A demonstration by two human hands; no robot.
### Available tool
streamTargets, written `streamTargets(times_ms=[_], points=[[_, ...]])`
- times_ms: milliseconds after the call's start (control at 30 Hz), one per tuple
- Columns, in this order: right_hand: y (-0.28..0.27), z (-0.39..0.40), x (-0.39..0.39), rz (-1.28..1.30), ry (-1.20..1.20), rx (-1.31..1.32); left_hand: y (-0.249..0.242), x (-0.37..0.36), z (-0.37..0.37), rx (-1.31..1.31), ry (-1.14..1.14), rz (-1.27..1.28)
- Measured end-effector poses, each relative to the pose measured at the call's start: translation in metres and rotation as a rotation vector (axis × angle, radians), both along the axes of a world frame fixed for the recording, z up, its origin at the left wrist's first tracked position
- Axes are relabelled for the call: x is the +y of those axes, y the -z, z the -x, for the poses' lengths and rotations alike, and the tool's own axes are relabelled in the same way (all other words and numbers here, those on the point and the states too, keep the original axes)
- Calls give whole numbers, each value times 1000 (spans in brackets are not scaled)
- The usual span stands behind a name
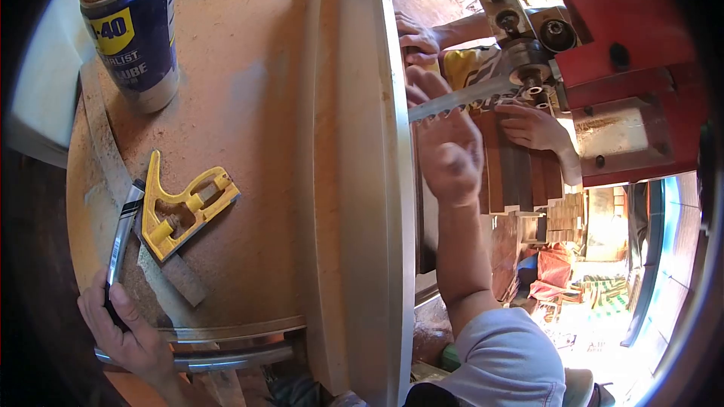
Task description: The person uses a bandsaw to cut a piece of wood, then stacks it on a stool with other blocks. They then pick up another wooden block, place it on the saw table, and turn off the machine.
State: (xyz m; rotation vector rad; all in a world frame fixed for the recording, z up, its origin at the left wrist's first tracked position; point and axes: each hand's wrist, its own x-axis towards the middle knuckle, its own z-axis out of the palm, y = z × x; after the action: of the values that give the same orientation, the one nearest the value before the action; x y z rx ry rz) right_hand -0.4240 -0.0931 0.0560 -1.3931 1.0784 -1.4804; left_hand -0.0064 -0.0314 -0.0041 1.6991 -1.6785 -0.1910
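From the head view, the left hand (124,332) has its grip closed around a silver-and-black bar (124,230), just left of the yellow combination square (185,207) on the dusty bench (256,181). The WD-40 can (134,38) stands above that square. Well right of it, the right hand (451,147), blurred, has its fingers apart beside a toothed saw blade (467,96); a co-worker's hand (534,128) rests at the wooden boards (520,173).

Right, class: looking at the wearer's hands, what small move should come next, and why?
Probably ease the right hand back, away from the toothed blade: in this view the blade crosses at its fingers, and whether it is running cannot be told. A co-worker's hand is also close, by the boards.
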Motion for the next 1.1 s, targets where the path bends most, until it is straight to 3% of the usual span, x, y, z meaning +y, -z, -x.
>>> streamTargets(times_ms=[167, 400, 833, 1100], points=[[-21, 7, -11, 135, -107, 144, 0, 0, 1, 22, -2, -13], [-33, 0, -24, 161, -125, -54, -3, 1, 1, 15, -15, -30], [-29, 10, -30, 257, -146, 64, 0, 1, 2, 29, -21, -21], [-33, 9, -31, 162, -137, 81, 1, 4, 4, 93, -73, -87]])
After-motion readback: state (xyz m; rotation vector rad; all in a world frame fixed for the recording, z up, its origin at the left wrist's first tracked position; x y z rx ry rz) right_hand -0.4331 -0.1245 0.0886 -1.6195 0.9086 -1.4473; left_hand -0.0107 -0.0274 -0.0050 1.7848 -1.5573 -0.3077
